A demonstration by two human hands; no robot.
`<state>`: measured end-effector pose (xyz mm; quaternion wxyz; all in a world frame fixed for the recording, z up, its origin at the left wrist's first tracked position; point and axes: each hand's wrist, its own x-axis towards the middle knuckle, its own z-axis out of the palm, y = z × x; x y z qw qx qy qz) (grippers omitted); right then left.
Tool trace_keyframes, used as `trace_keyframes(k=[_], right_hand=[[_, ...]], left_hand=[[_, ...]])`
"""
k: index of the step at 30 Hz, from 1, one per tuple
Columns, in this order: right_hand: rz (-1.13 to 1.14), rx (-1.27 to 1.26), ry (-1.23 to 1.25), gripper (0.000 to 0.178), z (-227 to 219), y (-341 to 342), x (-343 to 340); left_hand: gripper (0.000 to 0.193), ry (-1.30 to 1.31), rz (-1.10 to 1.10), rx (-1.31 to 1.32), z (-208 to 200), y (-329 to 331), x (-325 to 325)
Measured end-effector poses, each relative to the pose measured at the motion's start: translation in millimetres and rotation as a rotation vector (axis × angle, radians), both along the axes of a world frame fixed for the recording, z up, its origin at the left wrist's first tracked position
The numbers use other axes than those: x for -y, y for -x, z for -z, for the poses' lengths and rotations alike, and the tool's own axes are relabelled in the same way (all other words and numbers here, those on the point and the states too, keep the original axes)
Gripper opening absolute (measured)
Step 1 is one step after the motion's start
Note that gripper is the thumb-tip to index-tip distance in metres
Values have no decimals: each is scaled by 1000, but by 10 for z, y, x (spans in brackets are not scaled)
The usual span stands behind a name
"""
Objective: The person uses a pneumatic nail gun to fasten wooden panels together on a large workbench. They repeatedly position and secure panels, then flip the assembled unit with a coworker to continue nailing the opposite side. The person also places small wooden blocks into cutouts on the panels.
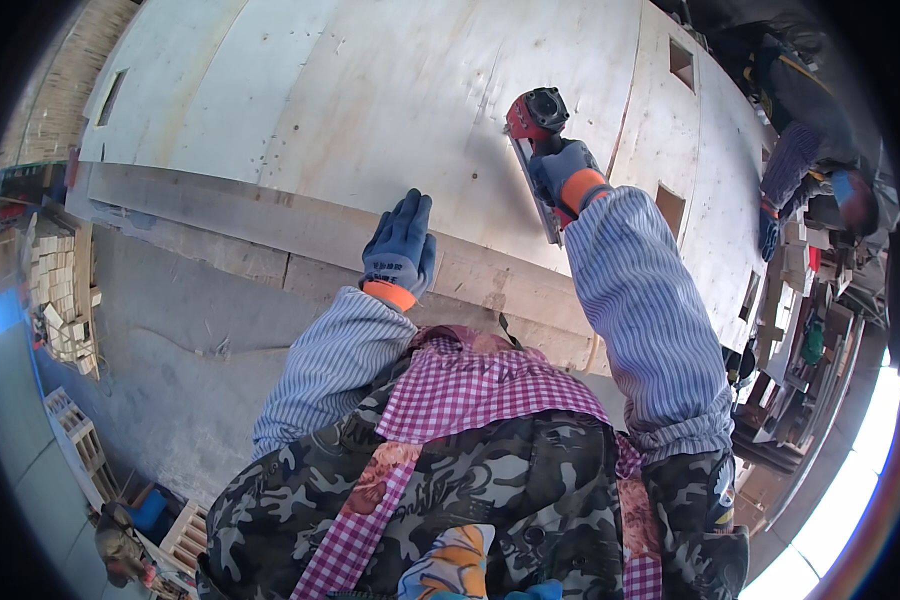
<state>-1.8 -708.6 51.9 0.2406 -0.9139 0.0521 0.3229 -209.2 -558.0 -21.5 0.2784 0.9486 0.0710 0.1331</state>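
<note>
My right hand (562, 172), in a blue-grey glove with an orange cuff, is closed round the handle of a red and black nail gun (537, 112). The gun stands over a broad pale plywood panel (390, 110), its long magazine slanting toward the near edge; whether its nose touches the wood I cannot tell. Gloved the same way, my left hand (400, 243) lies at the panel's near edge, fingers stretched out together and holding nothing. Small dark marks dot the panel's surface.
Rectangular holes (681, 64) run down the panel's right part. Another person's gloved hand (769, 235) is at the right edge. Stacked wood blocks (58, 275) and a wooden pallet (80, 440) stand at left; timber pieces (800, 390) lie at right. Grey floor (190, 350) shows below the panel.
</note>
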Motion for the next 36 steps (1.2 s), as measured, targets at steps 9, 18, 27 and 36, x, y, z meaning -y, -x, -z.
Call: trace_keyframes(k=[9, 18, 27, 36], right_hand=[[96, -25, -223, 20, 88, 1193, 926], [424, -16, -521, 24, 181, 1980, 1260], [666, 145, -630, 23, 135, 2320, 2016], [835, 146, -632, 19, 77, 2719, 2698]], left_hand=[[50, -44, -146, -135, 300, 899, -412], [43, 224, -102, -480, 736, 1439, -93], [42, 528, -299, -1022, 480, 1461, 107], [44, 147, 5, -771, 372, 1379, 511]])
